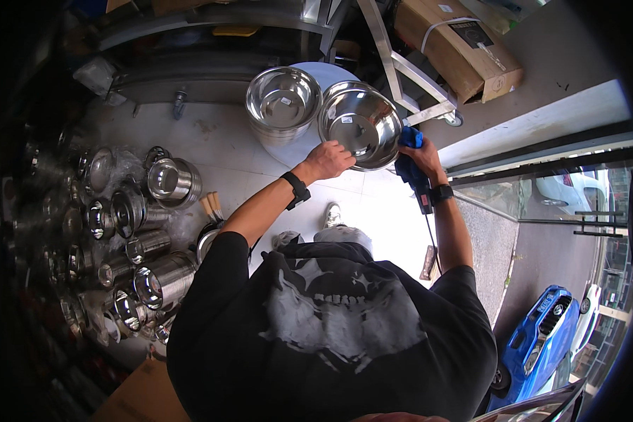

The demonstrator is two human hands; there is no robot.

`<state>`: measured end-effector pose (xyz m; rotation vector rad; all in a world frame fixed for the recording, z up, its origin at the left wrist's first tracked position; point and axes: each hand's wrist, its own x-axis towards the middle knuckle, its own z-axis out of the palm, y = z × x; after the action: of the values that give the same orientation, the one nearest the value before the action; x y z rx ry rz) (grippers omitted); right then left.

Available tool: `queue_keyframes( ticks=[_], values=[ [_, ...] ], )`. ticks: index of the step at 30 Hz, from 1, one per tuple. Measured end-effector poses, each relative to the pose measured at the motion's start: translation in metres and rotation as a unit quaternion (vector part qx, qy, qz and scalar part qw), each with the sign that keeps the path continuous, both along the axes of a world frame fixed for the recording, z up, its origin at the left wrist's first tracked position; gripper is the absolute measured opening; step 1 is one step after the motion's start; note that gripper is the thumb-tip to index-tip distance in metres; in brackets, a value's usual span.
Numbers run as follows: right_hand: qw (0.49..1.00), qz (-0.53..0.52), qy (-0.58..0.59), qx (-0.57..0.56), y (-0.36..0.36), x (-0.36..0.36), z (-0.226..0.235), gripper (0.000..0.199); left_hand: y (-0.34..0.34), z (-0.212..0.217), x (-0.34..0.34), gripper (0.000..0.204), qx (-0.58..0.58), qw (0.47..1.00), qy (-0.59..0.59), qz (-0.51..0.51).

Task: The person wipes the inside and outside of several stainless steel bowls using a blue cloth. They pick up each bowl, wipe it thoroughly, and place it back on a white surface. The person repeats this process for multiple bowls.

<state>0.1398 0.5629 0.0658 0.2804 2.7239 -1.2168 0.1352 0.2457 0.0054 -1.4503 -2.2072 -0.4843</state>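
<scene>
A shiny stainless steel bowl (374,116) leans tilted toward me at the edge of a round white-topped stool or table (327,71), with another bowl's rim showing behind it. It has a small white label inside, and dark reflections lie on its bottom. My left hand (328,160) pinches the near rim of this bowl. In my right hand (423,156), beside the bowl's right rim, is a blue-and-black corded handheld tool (412,176); its exact kind is hard to make out. To the left stands a stack of similar steel bowls (283,98), the top one labelled too.
Many steel pots and bowls (165,280) crowd the floor at left, some in clear plastic. A cardboard box (461,46) lies at the back right by a metal frame on a caster (436,111). Glass doors (485,197) stand at right, with a blue car (541,344) outside.
</scene>
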Motion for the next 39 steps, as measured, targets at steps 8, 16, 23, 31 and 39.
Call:
queue_keyframes(
  ticks=[8, 16, 23, 31, 39],
  values=[
    [0.988, 0.01, 0.058, 0.144, 0.015, -0.115, 0.002, 0.052, 0.069, -0.018, -0.06, 0.002, -0.047, 0.986, -0.004, 0.16],
    [0.971, 0.092, 0.073, 0.206, 0.027, -0.161, -0.037, 0.049, 0.095, -0.056, -0.069, 0.005, -0.084, 0.965, -0.075, 0.237],
    [0.965, 0.113, 0.079, 0.223, 0.02, -0.18, -0.064, 0.047, 0.093, -0.069, -0.077, 0.013, -0.069, 0.958, -0.095, 0.261],
    [0.959, 0.129, 0.074, 0.24, 0.018, -0.183, -0.083, 0.048, 0.09, -0.074, -0.076, 0.038, -0.09, 0.95, -0.16, 0.253],
    [0.965, 0.114, 0.104, 0.213, 0.021, -0.18, -0.096, 0.054, 0.09, -0.091, -0.075, 0.038, -0.114, 0.942, -0.18, 0.26]
  ],
)
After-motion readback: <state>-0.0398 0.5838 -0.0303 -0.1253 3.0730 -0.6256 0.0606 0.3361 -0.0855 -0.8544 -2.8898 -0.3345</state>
